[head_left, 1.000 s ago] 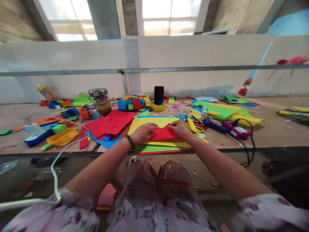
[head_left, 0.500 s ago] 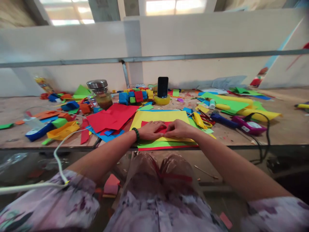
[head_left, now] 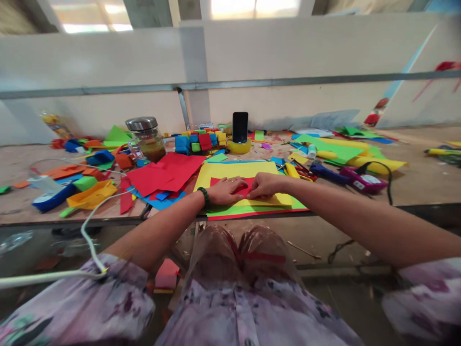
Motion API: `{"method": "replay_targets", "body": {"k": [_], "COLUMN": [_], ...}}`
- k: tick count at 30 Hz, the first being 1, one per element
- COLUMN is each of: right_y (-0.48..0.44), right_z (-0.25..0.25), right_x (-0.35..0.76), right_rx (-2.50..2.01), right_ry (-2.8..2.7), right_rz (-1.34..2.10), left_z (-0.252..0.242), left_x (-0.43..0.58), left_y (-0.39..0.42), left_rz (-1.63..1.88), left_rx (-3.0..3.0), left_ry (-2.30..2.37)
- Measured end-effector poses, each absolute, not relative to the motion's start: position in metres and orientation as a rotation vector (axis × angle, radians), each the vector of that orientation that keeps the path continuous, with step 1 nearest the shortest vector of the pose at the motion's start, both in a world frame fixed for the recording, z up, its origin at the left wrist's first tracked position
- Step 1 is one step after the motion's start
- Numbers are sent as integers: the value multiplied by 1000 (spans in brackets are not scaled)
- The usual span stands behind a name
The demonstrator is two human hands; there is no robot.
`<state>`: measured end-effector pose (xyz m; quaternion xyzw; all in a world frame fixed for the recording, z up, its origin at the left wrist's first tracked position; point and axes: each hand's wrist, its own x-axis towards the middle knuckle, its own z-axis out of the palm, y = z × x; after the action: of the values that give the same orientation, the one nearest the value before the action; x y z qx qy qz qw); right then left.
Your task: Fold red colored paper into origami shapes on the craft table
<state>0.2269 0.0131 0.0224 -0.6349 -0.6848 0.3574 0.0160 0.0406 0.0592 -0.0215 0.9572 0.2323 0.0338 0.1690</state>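
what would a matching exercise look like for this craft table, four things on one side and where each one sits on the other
Things
1. red paper piece
2. black phone
3. glass jar
4. purple glue gun

Places
a. standing upright in a yellow tape roll
b. lying out to the right of both hands, a black cord looping from it
c. under the left hand and right hand, on the yellow sheet
d. off to the left, beyond the loose red sheets, metal lid on

Pairs: 1-c, 2-a, 3-d, 4-b
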Motion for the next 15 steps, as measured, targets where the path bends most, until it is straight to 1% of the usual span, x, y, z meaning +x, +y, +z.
{"method": "replay_targets", "body": {"k": [11,15], "right_y": [-17,-21], "right_z": [22,29], "right_x": [276,294], "right_rx": [-2131,-2167], "right_ry": [-1934,-1927], "right_rz": [1061,962], "left_z": [-22,-22], "left_x": [39,39], "left_y": [59,58], "left_rz": [120,144], "left_rx": [2728,2753], "left_ry": [635,621]}}
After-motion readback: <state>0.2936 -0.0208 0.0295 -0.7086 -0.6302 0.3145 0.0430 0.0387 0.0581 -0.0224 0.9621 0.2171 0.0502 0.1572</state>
